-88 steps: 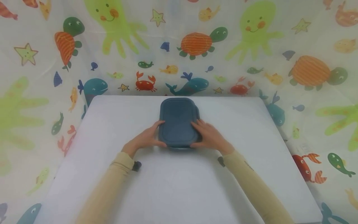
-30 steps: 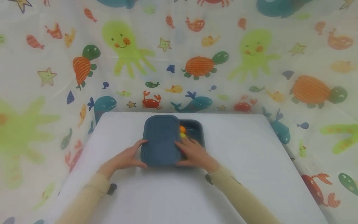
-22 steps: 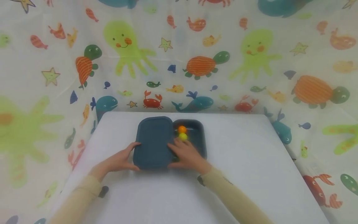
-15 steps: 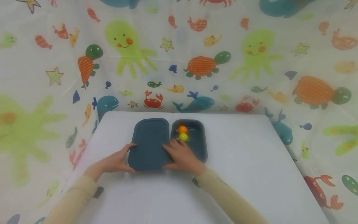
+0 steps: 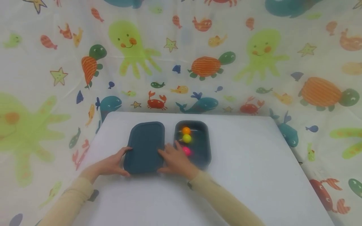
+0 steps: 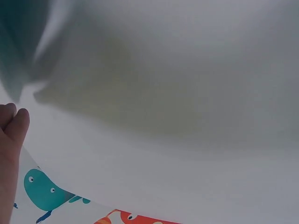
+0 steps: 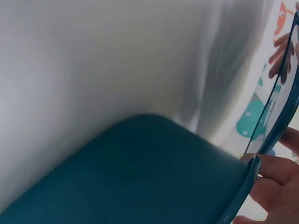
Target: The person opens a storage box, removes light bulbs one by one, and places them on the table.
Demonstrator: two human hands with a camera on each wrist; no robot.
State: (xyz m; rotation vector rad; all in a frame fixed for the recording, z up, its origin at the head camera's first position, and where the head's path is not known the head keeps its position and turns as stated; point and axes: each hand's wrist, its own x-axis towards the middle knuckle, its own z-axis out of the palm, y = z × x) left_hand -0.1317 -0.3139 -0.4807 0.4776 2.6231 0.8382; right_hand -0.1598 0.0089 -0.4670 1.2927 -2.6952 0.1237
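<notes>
Both hands hold a dark blue rectangular lid [image 5: 145, 147] between them, just left of an open dark blue box [image 5: 208, 142]. The left hand [image 5: 111, 163] grips the lid's left side near its front corner. On the opposite side, the right hand [image 5: 178, 161] pinches the lid's edge, partly overlapping the box's left wall in the head view. The right wrist view shows the fingers at the lid's rim. Inside the box lie an orange ball [image 5: 186, 130], a yellow ball [image 5: 187, 138] and a pink ball [image 5: 187, 151]; small ridged ends show beside the orange and yellow ones.
A white table [image 5: 249, 157] carries everything. Behind it and along the sides hangs a white cloth [image 5: 175, 47] printed with sea animals. The box stands near the table's back edge, right of the lid.
The lid has come off the box and moved left and toward the person, with both hands on it. The box's inside and its coloured balls have come into view.
</notes>
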